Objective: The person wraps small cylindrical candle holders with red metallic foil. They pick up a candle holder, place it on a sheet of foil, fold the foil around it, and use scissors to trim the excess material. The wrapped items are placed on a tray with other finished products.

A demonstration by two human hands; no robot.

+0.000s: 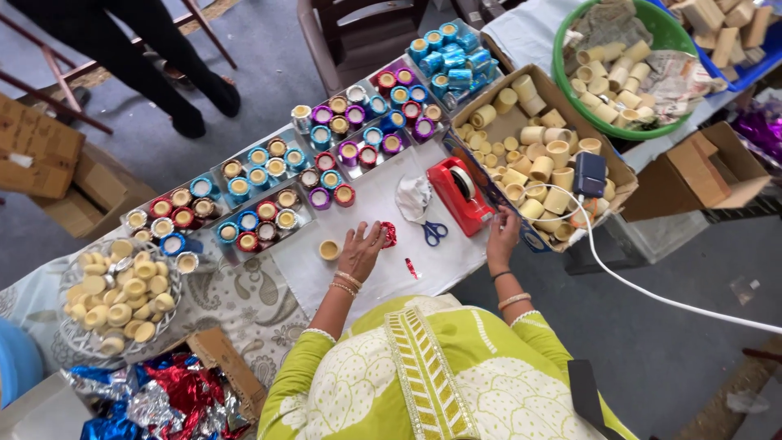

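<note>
While the left hand point(361, 251) lies flat, fingers spread, on a scrap of red foil point(389, 235) on the white sheet point(383, 195), the right hand point(503, 236) rests at the cardboard box point(627, 175) rim; whether it grips anything I cannot tell. Thin and crinkly, the foil looks weightless, easily torn, best pinched at an edge. Left of that hand sits one bare cup point(329, 249); between the hands, blue scissors point(434, 232). Beyond them stand a red tape dispenser point(459, 194) and crowded rows of foil-wrapped cups point(326, 163), leaving little free room.
</note>
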